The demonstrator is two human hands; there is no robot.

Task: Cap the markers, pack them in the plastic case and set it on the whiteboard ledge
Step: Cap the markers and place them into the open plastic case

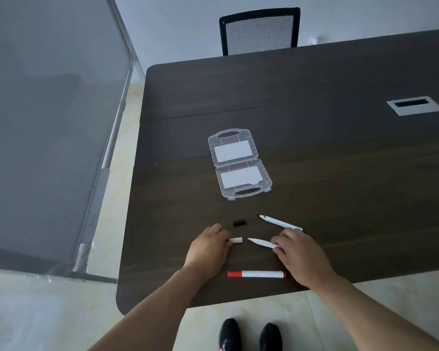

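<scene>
Markers bore no readable writing; the left hand (209,245) pinched a white cap (235,240), its opening facing the uncapped marker (262,243) pinched by the right hand (300,257).

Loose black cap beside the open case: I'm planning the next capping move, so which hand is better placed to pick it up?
Left. The left hand lies just below the black cap, though it already pinches a white cap. The right hand holds an uncapped marker, farther off.

The right hand (299,252) covers the rear of the uncapped marker (261,242) it grips; the left hand (209,245) hides most of a cap (236,240); the surface (340,173) runs off the right edge
</scene>
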